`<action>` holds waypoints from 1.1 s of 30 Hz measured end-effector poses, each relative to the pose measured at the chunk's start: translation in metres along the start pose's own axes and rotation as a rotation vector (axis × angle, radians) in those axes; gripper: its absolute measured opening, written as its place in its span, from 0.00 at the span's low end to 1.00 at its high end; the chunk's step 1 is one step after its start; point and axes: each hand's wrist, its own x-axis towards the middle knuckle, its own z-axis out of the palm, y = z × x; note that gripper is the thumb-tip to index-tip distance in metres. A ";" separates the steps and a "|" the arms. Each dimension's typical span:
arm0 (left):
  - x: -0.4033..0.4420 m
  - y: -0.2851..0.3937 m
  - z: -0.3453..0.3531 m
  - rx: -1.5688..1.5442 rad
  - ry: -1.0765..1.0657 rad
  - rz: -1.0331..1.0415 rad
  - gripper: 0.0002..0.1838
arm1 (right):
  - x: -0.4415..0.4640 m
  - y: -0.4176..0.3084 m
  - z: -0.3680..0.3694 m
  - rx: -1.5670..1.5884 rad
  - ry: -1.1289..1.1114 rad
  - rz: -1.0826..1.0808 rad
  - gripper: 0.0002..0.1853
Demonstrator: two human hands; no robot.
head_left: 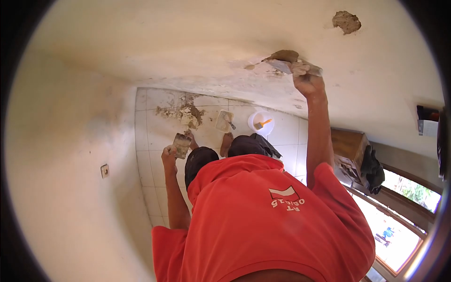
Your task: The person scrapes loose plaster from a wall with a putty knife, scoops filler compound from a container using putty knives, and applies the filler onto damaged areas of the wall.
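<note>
1. Currently, right hand (307, 82) grips a flat scraper (282, 67) at a dark wall patch (286, 55); overpressing might crumble its edge.
2. Left hand (168, 157) clasps a smeared plate (181, 145); tilting could drop residue.

How the right hand (308, 83) grips the flat tool (282, 66) is hard to tell — the hand covers its handle, and the blade hides the wall (225, 42) behind it. The left hand (168, 158) hides the gripped edge of the board (181, 146). Dark trousers (199, 162) cover part of the feet (226, 142). The lower edge cuts off the red shirt (263, 211). Beyond the window (401, 246), a blue shape (388, 232) is too small and blurred to name — likewise a dark object (441, 145) clipped at the right rim.
</note>
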 end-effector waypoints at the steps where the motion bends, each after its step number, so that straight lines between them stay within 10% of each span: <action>1: -0.001 0.000 0.001 -0.030 -0.003 0.011 0.16 | -0.006 -0.007 0.005 0.045 0.036 0.017 0.14; 6: -0.007 0.003 0.009 0.031 0.010 -0.014 0.14 | -0.025 -0.017 0.008 0.080 0.020 -0.086 0.26; 23: -0.004 0.038 0.051 -0.049 -0.202 0.078 0.13 | -0.118 -0.038 0.057 0.135 0.023 -0.170 0.23; 30: -0.016 0.066 0.077 -0.086 -0.239 0.206 0.10 | -0.154 0.030 0.006 -0.347 -0.236 -0.091 0.25; 33: -0.026 0.076 0.084 -0.131 -0.248 0.184 0.09 | -0.119 0.089 -0.041 -0.652 0.133 -0.136 0.22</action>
